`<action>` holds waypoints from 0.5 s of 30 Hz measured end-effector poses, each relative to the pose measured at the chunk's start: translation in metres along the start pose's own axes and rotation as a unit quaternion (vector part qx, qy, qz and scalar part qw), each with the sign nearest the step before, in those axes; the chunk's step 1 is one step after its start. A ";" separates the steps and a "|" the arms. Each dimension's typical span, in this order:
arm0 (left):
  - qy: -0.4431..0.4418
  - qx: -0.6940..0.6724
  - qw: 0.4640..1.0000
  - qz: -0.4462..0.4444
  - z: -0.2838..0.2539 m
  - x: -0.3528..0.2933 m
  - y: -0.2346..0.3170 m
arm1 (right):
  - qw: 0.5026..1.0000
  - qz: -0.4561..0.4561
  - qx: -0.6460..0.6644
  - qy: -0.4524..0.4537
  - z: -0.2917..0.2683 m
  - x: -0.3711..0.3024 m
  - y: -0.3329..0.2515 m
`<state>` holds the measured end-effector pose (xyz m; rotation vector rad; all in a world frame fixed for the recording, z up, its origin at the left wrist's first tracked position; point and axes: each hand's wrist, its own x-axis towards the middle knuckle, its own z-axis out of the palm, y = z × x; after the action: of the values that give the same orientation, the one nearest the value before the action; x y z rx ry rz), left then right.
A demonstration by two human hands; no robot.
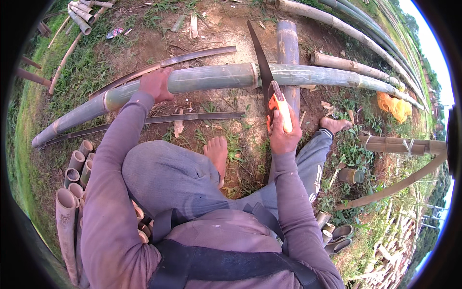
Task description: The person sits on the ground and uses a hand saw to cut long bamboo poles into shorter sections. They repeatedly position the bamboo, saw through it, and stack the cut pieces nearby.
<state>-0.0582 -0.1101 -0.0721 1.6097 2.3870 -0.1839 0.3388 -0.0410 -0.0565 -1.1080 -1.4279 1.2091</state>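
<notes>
A long green bamboo pole point(211, 78) lies across in front of me, resting over a thicker bamboo log point(288, 45) that runs away from me. My left hand point(157, 84) is wrapped over the pole, left of its middle. In my right hand point(285, 134) is a hand saw point(260, 55) with an orange handle, gripped firmly. Its dark blade points away from me and crosses the pole just right of a node. Whether the teeth have cut into the bamboo I cannot tell.
Split bamboo strips point(197, 116) lie on both sides of the pole. Short bamboo pieces point(66, 207) stand at the left. Long poles point(337, 24) stretch along the far right, near an orange net bag point(394, 107). A bamboo frame point(399, 145) and dark shoes point(340, 237) are at the right.
</notes>
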 end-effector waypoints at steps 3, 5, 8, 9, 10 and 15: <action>-0.006 0.000 1.000 -0.011 0.004 0.002 -0.009 | 0.998 -0.044 -0.044 0.009 -0.055 -0.097 -0.003; 0.018 -0.002 1.000 0.002 0.012 0.002 -0.013 | 0.996 -0.019 -0.084 -0.024 -0.091 -0.147 -0.009; 0.056 0.001 0.998 0.014 0.020 0.000 -0.017 | 0.994 -0.017 -0.101 -0.043 -0.093 -0.148 -0.009; 0.052 0.000 0.999 0.014 0.019 0.004 -0.015 | 0.992 -0.050 -0.107 -0.034 -0.081 -0.134 -0.008; 0.051 0.003 0.999 0.017 0.018 0.008 -0.008 | 0.985 -0.133 -0.109 -0.010 -0.049 -0.089 0.000; 0.016 0.005 1.000 0.002 0.004 0.005 -0.004 | 0.992 -0.100 -0.070 0.008 0.008 0.016 0.007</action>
<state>-0.0633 -0.1078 -0.0781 1.6346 2.4096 -0.1717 0.3287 -0.0263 -0.0623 -1.0381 -1.5903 0.9680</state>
